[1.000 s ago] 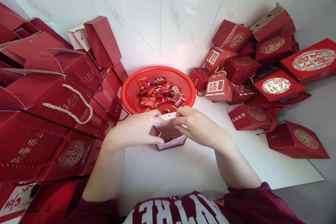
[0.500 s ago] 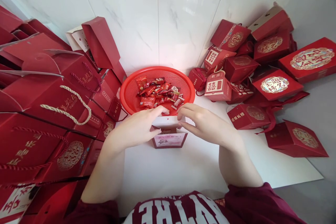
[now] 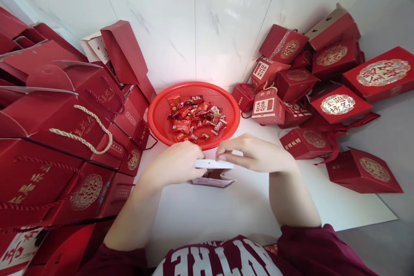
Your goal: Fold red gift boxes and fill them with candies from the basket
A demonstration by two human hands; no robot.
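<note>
A small paper gift box (image 3: 216, 182) with a pale printed front stands on the white table in front of me. Its top gapes toward me, showing a dark red inside, and its white flap (image 3: 214, 164) is bent over at the back. My left hand (image 3: 181, 161) is closed at the box's left side, with its fingertips partly hidden behind and inside the box. My right hand (image 3: 255, 153) has its thumb and curled fingers closed on the right end of the white flap. Just beyond both hands sits a red plastic basket (image 3: 155, 132) holding several wrapped candies (image 3: 181, 126).
Red gift boxes (image 3: 93, 187) with rope handles are stacked along the left. Smaller red boxes (image 3: 268, 107) lie heaped on the right, one of them (image 3: 365, 172) near the table edge. A tiled wall (image 3: 168, 21) rises behind the basket.
Both hands and the gift box have come toward me, away from the basket. The box's printed front now shows less, and its white flap has folded lower over the opening.
</note>
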